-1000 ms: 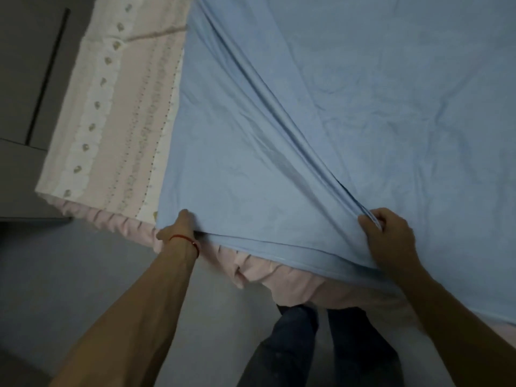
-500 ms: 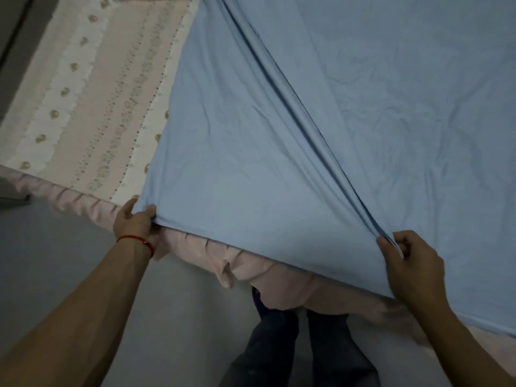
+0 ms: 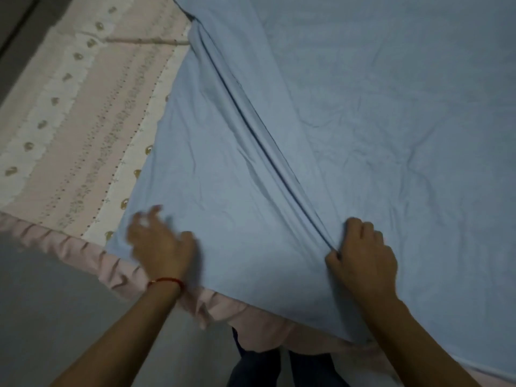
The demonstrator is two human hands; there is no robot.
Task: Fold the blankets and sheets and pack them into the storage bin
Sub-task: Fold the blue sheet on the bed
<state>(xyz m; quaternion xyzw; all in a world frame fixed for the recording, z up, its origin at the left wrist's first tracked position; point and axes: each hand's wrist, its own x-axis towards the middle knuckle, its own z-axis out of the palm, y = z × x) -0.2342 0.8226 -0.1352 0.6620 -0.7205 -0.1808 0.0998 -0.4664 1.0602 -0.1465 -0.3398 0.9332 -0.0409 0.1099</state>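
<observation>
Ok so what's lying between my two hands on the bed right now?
In the head view, only the blue sheet lies between the left hand and the right hand: a mostly flat stretch, with long folds running into the right hand's grip.

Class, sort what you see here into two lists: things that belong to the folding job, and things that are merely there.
Part of the job:
- blue sheet
- left hand, blurred, over the sheet
- right hand, pinching a ridge of the sheet

Merely there:
- pink patterned bedcover
- pink frill
- red wrist string
- grey floor
</observation>
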